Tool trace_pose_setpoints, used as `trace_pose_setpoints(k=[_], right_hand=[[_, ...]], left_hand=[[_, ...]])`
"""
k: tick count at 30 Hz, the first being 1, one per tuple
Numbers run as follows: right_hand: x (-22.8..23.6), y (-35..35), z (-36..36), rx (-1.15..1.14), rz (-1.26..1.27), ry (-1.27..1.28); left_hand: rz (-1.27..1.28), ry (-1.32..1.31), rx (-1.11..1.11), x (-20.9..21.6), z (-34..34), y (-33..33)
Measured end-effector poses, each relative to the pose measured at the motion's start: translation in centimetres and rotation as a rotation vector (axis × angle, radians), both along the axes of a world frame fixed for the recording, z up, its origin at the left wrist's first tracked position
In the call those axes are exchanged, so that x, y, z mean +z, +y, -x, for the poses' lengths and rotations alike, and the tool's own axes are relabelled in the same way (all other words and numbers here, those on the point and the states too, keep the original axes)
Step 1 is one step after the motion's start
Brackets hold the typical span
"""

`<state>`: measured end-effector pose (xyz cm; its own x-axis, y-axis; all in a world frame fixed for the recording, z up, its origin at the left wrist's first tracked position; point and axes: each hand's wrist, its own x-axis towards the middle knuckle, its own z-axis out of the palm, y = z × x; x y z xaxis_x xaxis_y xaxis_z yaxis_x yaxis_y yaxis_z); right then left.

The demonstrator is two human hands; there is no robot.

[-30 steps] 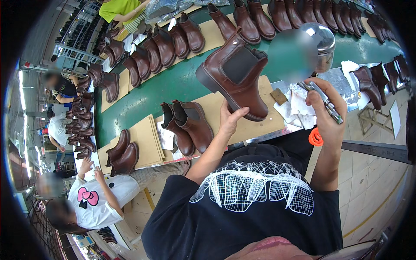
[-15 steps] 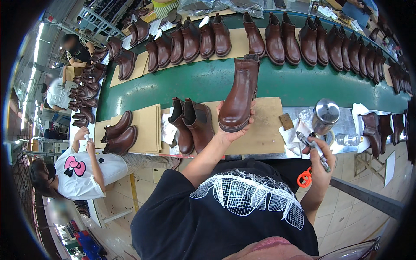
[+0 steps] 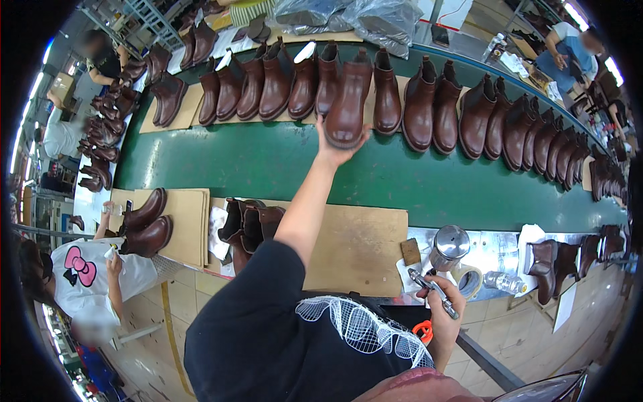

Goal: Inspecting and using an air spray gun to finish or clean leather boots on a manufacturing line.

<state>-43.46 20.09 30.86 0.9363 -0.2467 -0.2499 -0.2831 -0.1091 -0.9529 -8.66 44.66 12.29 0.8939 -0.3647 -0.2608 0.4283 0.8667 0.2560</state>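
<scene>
My left hand (image 3: pixel 343 149) is stretched out over the green table, closed round the sole of a brown ankle boot (image 3: pixel 349 100). The boot tilts with its toe toward me and its shaft up, in front of the far row of boots (image 3: pixel 418 110). Close to my body, at the table's near edge, my right hand (image 3: pixel 444 309) is closed on a slim silver metal tool (image 3: pixel 434 293) that looks like a small spray gun. Orange rings (image 3: pixel 422 329) show beside that hand. A pair of boots (image 3: pixel 249 228) stands left of my forearm, partly hidden by it.
Cardboard (image 3: pixel 362 251) lies before me. To its right are a sponge-like brown block (image 3: pixel 410 252), a metal canister (image 3: pixel 449 246), a tape roll (image 3: pixel 469 278) and a clear bottle (image 3: pixel 504 281). Two boots (image 3: pixel 149 228) lie at left, near a person in a white shirt (image 3: pixel 84 268).
My left hand has carried the boot away from my body to the far row. The view has shifted; my right hand still holds the silver tool near the table's edge.
</scene>
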Motion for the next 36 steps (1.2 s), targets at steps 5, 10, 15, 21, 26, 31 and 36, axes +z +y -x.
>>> trace_pose_setpoints(k=[5, 10, 15, 21, 26, 31, 36], right_hand=[[-1.3, 0.6, -3.0, -0.011, -0.029, 0.055], [-1.8, -0.2, -4.5, 0.063, -0.082, 0.131], [-3.0, -0.7, -5.5, 0.095, -0.074, 0.078], [-1.5, 0.5, -8.6, 0.162, -0.025, -0.097], [-0.3, 1.7, -8.1, 0.134, -0.027, -0.143], [1.9, 1.4, -5.4, 0.164, 0.100, -0.260], [4.2, 0.5, -2.6, 0.091, 0.225, -0.451]], left_hand=[[-0.211, 0.233, 0.143, -7.7, -4.6, -1.8], [-0.416, 0.054, 0.151, -10.0, -4.7, -2.4], [-0.399, 0.140, 0.190, -8.7, -4.5, -3.1], [-0.166, 0.134, 0.242, -9.3, -4.3, -1.3], [-0.309, -0.007, 0.216, -4.2, 2.3, -2.3], [-0.366, -0.094, 0.106, 1.6, 12.6, -1.8], [-0.459, -0.105, -0.040, 4.1, 20.0, -0.9]])
